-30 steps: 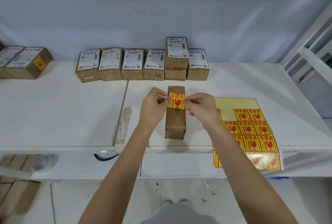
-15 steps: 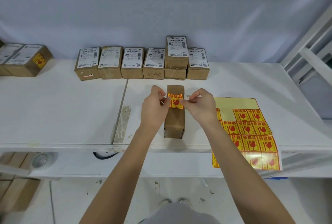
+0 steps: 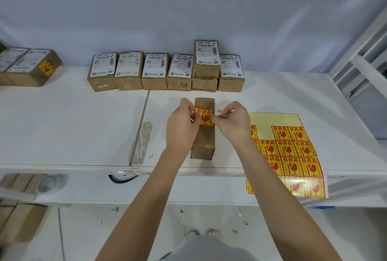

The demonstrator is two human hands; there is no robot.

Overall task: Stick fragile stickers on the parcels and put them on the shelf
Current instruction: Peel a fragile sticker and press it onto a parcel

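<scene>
A brown parcel [image 3: 204,141] stands on its narrow side in the middle of the white table [image 3: 73,126]. A red and yellow fragile sticker [image 3: 203,115] lies over the far part of its top face. My left hand [image 3: 181,126] pinches the sticker's left edge and my right hand [image 3: 231,123] pinches its right edge. To the right lies the yellow sticker sheet [image 3: 290,151], its near end hanging over the table edge.
A row of several labelled brown parcels [image 3: 165,72] lines the back of the table, one stacked on another. At far left sits a parcel with a fragile sticker [image 3: 31,68]. A lower shelf holds a tape roll [image 3: 49,183] and boxes. White shelf frame [image 3: 360,55] at right.
Both hands have carried the sticker slightly farther along the parcel's top and lowered it onto the face. The parcel has stayed in place.
</scene>
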